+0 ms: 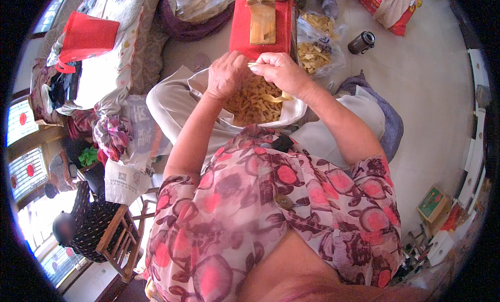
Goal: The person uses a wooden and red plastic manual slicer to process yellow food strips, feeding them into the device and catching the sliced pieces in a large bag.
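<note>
Both of my hands are over a white bag [295, 113] set between my knees. Many small tan twisted pieces [254, 103] fill it; they look like dried strips or knots. My right hand [284, 72] pinches a thin pale strip [254, 64] between thumb and fingers. Beside it, my left hand [227, 76] has its back towards me and its fingers curled down, so its grip is hidden. A longer pale yellow strip [275, 98] lies across the pieces under my right hand. Just beyond my hands, a wooden block [262, 26] rests on a red cloth [241, 32].
Right of the red cloth, clear plastic bags hold yellowish strips [313, 56]. A dark flask [361, 42] is on the tiled floor [422, 87]. To the left are a red bucket [88, 35] on a bed and a wooden chair [117, 239] with a seated person. Another person is farther back.
</note>
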Demonstrator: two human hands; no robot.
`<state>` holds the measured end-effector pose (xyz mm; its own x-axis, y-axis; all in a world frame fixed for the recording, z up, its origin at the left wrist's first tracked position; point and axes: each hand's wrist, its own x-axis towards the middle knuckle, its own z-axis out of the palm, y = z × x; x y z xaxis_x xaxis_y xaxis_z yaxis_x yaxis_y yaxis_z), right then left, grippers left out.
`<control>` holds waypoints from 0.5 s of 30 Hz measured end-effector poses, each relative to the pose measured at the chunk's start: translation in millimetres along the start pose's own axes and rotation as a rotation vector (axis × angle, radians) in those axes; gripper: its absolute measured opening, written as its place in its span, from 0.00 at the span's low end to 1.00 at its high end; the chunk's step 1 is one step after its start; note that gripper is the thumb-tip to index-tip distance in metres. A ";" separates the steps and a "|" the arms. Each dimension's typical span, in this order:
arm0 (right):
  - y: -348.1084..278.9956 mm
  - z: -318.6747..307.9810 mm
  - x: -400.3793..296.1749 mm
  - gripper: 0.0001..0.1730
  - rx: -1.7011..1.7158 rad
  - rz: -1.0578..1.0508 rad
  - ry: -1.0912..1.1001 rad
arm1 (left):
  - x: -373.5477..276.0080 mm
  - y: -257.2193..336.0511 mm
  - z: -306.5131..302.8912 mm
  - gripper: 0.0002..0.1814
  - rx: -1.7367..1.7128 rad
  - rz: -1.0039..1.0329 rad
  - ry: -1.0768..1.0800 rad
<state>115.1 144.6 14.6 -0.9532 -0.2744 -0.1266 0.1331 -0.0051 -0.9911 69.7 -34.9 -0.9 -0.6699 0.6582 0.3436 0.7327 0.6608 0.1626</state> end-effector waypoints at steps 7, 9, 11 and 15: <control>-8.3 -17.2 10.2 0.10 -0.156 -0.155 0.210 | 26.6 -11.6 16.0 0.09 -0.219 -0.252 -0.033; -14.5 -31.7 14.1 0.10 -0.212 -0.108 0.294 | 32.3 -12.1 23.4 0.09 -0.873 -0.404 -0.031; -6.7 -41.1 22.3 0.11 -0.190 -0.184 0.413 | 45.5 5.5 2.4 0.08 -1.533 -0.645 -0.101; 1.5 -46.4 35.1 0.11 -0.222 -0.192 0.450 | 56.3 2.6 4.9 0.08 -1.375 -0.657 -0.032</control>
<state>69.3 179.6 6.8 -0.9833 0.1515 0.1010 -0.0692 0.2018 -0.9770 33.3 5.7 14.3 -0.9002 0.4101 -0.1467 -0.1590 0.0044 0.9873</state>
